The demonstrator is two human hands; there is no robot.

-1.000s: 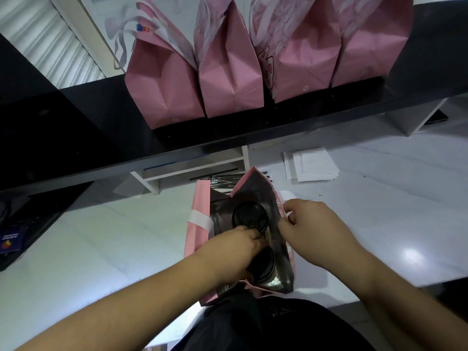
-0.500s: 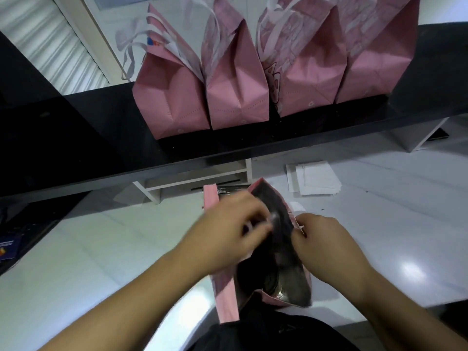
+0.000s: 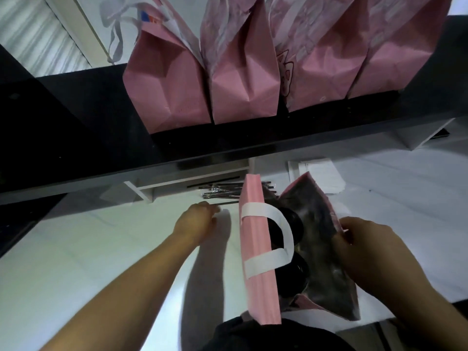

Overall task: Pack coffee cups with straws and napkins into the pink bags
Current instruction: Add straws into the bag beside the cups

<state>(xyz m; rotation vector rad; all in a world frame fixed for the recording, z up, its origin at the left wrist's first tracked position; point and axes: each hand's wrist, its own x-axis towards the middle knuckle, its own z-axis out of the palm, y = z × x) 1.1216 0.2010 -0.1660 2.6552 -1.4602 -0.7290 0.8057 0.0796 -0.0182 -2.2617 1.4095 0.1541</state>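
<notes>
Pink bag [image 3: 255, 252] stays open because your right hand [image 3: 367, 252] pinches its rim, while your left hand [image 3: 196, 221], fingers curled, reaches the straws [image 3: 222, 192]

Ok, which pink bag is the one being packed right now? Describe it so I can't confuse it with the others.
Start at the black shelf carrying four closed pink bags in a row. Below it, on the white counter, stands the open pink bag, gripped at its right edge by the right hand. Only this one gapes open, showing black cup lids inside and a white handle folded across its mouth.
</notes>
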